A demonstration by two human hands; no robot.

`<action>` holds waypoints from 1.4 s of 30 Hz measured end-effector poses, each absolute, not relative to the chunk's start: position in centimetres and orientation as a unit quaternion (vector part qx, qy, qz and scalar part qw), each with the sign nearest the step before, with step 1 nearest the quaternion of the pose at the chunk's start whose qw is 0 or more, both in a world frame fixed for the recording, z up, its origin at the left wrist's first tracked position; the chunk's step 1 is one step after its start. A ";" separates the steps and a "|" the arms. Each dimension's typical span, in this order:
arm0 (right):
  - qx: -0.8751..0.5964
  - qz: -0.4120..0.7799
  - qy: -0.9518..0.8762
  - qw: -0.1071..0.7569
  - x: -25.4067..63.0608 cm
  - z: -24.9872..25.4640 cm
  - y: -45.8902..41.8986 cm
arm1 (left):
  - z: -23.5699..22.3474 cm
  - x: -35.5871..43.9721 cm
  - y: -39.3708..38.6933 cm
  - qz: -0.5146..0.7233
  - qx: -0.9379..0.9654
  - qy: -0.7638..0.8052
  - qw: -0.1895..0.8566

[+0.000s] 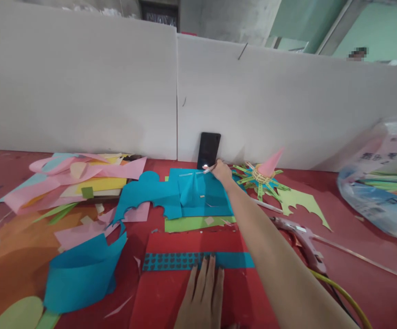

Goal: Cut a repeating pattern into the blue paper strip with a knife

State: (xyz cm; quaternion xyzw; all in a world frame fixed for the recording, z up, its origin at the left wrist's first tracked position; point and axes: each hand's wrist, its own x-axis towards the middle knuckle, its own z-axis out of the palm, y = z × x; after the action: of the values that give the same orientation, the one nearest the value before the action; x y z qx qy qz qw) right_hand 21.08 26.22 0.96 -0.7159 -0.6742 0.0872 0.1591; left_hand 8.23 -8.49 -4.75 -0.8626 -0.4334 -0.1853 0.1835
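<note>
My left hand [203,292] lies palm down with its fingers stretched out. Its fingertips rest on a blue paper strip [234,259], which crosses a red sheet [174,294]. Rows of small dark heart-like marks cover the strip's left part. Farther off, my right hand [223,173] is closed around a thin pale stick [209,169], perhaps a pen, above the back edge of a blue paper sheet [215,192]. Just behind this hand a dark phone [209,148] leans upright against the white board. Green paper [184,225] shows below the blue sheet.
A paper piece with a pink cone [270,163] and a glue gun [304,237] with a yellow cable [342,288] lie right. Blue cut paper [82,274] and pink scraps [47,189] are left. A white board [116,91] closes the back; a plastic bag [373,183] sits far right.
</note>
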 end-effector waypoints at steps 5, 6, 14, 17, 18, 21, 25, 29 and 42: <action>-0.723 0.088 -0.667 0.158 20.9 1.4 26.0 | -4.7 8.3 -8.6 -0.184 -0.861 -0.447 0.158; -0.726 0.086 -0.663 0.159 20.8 1.4 26.0 | -4.8 8.3 -8.6 -0.184 -0.863 -0.443 0.160; -0.739 0.076 -0.650 0.161 20.6 1.3 26.0 | -5.0 8.3 -8.6 -0.183 -0.866 -0.442 0.147; -0.740 0.079 -0.648 0.163 20.4 1.5 25.6 | -4.9 8.3 -8.7 -0.181 -0.866 -0.443 0.144; -0.739 0.080 -0.648 0.165 20.4 1.7 25.4 | -4.8 8.3 -8.7 -0.181 -0.865 -0.445 0.143; -0.733 0.079 -0.650 0.184 20.2 2.5 24.3 | -4.7 8.3 -8.8 -0.177 -0.865 -0.447 0.141; -0.715 0.042 -0.657 0.235 20.2 4.5 20.8 | -3.8 8.5 -8.9 -0.178 -0.863 -0.454 0.135; -0.628 0.003 -0.726 0.280 20.6 6.1 13.5 | -2.2 8.7 -9.4 -0.191 -0.851 -0.476 0.115; -0.462 0.043 -0.858 0.220 27.5 -0.4 -7.1 | -2.1 8.8 -10.5 -0.154 -0.859 -0.485 0.048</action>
State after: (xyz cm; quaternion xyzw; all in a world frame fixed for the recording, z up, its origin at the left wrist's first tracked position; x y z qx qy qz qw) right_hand 27.50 -7.05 -0.40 -0.4619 -0.8582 0.0434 0.2199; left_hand 8.79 -10.50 -2.10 -0.8592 -0.4855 -0.1544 0.0476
